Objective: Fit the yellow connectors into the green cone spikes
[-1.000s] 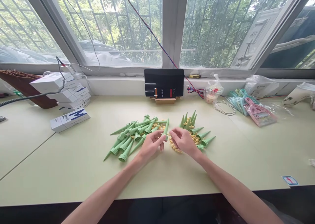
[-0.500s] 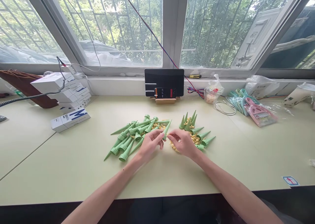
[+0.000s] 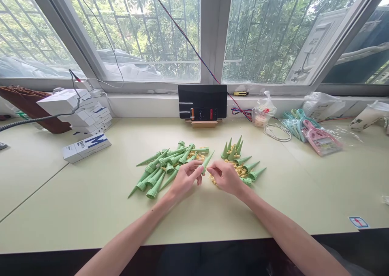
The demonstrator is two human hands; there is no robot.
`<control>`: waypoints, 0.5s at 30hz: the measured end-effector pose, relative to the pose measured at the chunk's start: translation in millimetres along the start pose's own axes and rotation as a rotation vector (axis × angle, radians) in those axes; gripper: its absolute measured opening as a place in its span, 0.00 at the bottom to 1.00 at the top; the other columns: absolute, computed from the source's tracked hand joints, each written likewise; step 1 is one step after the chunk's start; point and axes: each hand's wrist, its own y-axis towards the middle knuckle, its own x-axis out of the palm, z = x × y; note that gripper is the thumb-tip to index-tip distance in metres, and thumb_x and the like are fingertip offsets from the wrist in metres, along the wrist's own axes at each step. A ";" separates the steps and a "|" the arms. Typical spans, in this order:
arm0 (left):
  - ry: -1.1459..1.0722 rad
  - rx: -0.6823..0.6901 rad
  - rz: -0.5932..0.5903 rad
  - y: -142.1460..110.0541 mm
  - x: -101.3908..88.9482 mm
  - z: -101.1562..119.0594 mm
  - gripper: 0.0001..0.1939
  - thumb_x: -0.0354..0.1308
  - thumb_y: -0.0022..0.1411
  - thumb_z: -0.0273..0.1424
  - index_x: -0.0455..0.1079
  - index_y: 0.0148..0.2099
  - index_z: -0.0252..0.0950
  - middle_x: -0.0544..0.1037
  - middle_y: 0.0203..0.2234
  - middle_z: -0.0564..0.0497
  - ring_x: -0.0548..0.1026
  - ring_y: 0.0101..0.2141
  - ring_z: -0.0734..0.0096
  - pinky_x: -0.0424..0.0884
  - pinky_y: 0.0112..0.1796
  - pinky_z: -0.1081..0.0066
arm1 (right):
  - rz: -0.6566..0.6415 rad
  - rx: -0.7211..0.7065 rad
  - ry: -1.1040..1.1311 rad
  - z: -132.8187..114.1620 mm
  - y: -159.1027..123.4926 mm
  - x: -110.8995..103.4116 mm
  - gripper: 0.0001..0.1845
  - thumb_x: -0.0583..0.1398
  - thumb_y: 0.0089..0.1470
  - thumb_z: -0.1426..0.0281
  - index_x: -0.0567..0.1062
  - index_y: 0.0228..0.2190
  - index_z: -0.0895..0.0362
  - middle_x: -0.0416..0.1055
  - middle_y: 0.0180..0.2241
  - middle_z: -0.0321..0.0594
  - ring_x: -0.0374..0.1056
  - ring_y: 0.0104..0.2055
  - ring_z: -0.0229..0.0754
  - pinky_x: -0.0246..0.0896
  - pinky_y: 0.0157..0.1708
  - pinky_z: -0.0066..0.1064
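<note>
My left hand (image 3: 187,178) is closed on a green plastic watering spike (image 3: 208,161) whose pointed end tilts up and to the right. Its base is partly hidden by my fingers. Just to the right, my right hand (image 3: 225,176) is pinched close to the spike's base; whatever sits between its fingertips is too small to make out. A loose pile of green spikes (image 3: 157,175) lies left of my hands, with small yellow plastic pieces (image 3: 199,156) at its far right end. Beyond my right hand are more yellow pieces (image 3: 241,170), with several green spikes (image 3: 257,173) lying or standing among them.
At the back, a phone (image 3: 203,114) leans against a dark tablet (image 3: 202,98). White boxes (image 3: 86,147) are at the left. A plastic bag (image 3: 263,110), a coiled cable (image 3: 277,133) and pink and teal small dustpans (image 3: 321,139) lie at the back right.
The held spike has tipped a little further right and its tip has moved slightly right and down. My left thumb and fingers have shifted on it; my right hand stays almost in place.
</note>
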 end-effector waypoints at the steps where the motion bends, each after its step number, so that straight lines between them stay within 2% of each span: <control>1: 0.004 0.004 -0.001 -0.2 -0.1 0.1 0.17 0.59 0.64 0.41 0.74 0.46 0.33 0.74 0.25 0.52 0.69 0.19 0.77 0.69 0.27 0.71 | -0.002 0.015 0.013 -0.8 0.0 -0.1 0.14 0.56 0.62 0.68 0.71 0.25 0.56 0.62 0.19 0.33 0.53 0.20 0.34 0.50 0.23 0.27; 7: 0.002 0.014 -0.001 -0.9 -0.8 -1.3 0.17 0.60 0.63 0.41 0.74 0.47 0.34 0.75 0.25 0.52 0.70 0.19 0.77 0.70 0.28 0.71 | -0.004 0.152 0.148 -9.1 2.2 -2.4 0.16 0.57 0.61 0.62 0.72 0.25 0.56 0.63 0.18 0.33 0.54 0.19 0.35 0.49 0.20 0.28; 11: -0.016 0.026 -0.022 -0.8 -1.2 -2.9 0.18 0.60 0.63 0.41 0.73 0.49 0.34 0.76 0.28 0.50 0.70 0.20 0.77 0.70 0.27 0.71 | -0.024 0.297 0.323 -10.2 3.6 -3.4 0.18 0.59 0.59 0.57 0.70 0.23 0.56 0.66 0.18 0.34 0.58 0.17 0.35 0.51 0.18 0.28; 15: -0.005 0.043 -0.039 -1.1 -1.0 -1.2 0.17 0.60 0.63 0.40 0.74 0.48 0.35 0.77 0.29 0.50 0.71 0.20 0.77 0.70 0.28 0.71 | -0.068 0.401 0.496 -7.9 5.7 -4.8 0.19 0.61 0.56 0.56 0.68 0.22 0.56 0.67 0.17 0.33 0.57 0.13 0.32 0.47 0.13 0.26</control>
